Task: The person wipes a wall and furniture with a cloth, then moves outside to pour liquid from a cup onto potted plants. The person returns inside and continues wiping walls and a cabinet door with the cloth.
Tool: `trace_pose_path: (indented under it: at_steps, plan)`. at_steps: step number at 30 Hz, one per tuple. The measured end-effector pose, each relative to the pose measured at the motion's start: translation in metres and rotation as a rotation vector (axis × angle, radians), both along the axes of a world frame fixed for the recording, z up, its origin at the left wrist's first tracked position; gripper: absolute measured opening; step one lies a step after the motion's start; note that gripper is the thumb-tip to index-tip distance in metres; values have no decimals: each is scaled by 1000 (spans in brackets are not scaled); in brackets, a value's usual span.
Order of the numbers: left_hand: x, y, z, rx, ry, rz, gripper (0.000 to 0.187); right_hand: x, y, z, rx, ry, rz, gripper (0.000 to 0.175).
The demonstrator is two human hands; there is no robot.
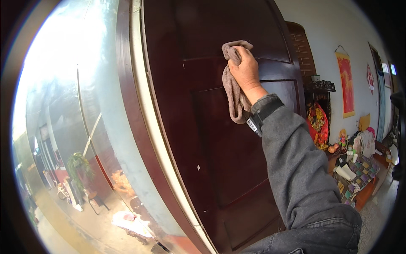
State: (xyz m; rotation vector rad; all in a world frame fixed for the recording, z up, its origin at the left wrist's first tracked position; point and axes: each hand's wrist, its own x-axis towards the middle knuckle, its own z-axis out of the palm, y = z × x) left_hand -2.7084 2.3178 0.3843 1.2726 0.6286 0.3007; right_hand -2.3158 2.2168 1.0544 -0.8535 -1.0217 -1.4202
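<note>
A dark brown panelled door (pixel 206 133) fills the middle of the head view, with a few small pale chips on its surface. My right hand (pixel 245 68) grips a bunched brown-grey cloth (pixel 236 95) against the door's upper part; a loose fold of the cloth hangs below the fingers. The arm wears a dark grey sleeve, and a strap with a small pale tag (pixel 253 124) sits at the cuff. My left hand is out of view.
At the left are the door frame (pixel 152 127) and a shiny reflective surface (pixel 111 111). To the right, a low table with a patterned cloth (pixel 364 171) holds cups and clutter. A red hanging scroll (pixel 345 84) is on the wall, beyond a dark cabinet.
</note>
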Motion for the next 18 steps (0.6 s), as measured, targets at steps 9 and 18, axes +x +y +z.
trace_pose_path:
  at_steps: [9,18]
  plan:
    - [-23,6,-5,-61,-49,138,52,-113,83,98,-79,-455,50,27]
    - [-37,4,43,-14,78,14,40,-147,89,112,-128,-555,2,26]
